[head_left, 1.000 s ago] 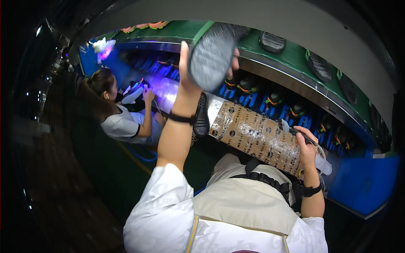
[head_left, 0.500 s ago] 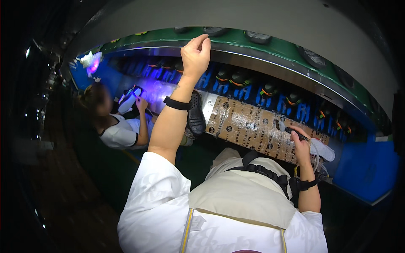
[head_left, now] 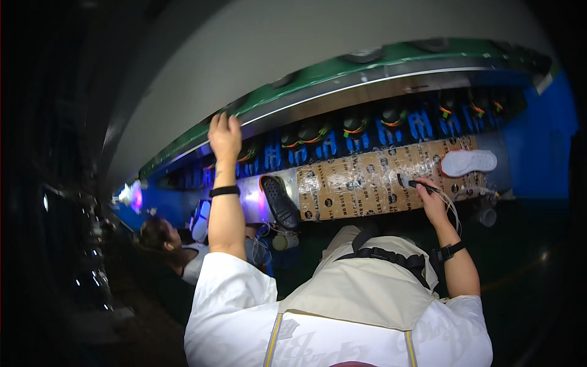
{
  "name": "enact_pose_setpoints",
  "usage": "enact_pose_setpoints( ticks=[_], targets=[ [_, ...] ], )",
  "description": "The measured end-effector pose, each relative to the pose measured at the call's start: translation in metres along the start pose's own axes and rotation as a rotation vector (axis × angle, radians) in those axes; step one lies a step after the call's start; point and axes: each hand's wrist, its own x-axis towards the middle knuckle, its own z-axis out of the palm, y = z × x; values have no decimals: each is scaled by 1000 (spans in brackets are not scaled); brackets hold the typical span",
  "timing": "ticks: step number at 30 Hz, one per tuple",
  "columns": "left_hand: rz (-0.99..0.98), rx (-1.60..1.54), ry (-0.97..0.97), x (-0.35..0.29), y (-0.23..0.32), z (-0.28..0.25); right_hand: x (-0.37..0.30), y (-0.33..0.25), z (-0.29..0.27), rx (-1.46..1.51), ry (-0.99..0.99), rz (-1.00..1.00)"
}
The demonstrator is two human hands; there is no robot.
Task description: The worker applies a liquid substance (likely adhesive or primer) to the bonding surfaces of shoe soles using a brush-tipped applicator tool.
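My left hand reaches up to the edge of the green conveyor belt, its fingers somewhat apart beside a dark shoe sole. Nothing shows between those fingers. My right hand is closed around a black-handled brush with thin pale tubing trailing from it. The brush's light tip is over the cardboard-covered bench. A black sole lies at the cardboard's left end, partly past the bench's near edge. At the right end rests a white sole.
Behind the bench runs a row of dark shoe uppers with orange and green trim on blue stands. To the left sits another person near a white-and-blue shoe part. A pale cup hangs below the bench at right.
My left hand has moved left along the belt, and its fingers have spread from a closed bunch. The view has turned. My right hand still holds the brush over the cardboard.
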Motion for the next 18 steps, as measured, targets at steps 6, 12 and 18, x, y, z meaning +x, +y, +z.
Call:
enact_pose_setpoints(
  ticks=[6,12,18],
  targets=[
    [-2,-104,-10,-10,-55,19,9,68,21,199,68,105],
    [22,17,45,-4,-88,45,25,106,45,630,189,220],
    [277,303,98,8,-131,57,30,154,73,1178,223,230]
  ],
)
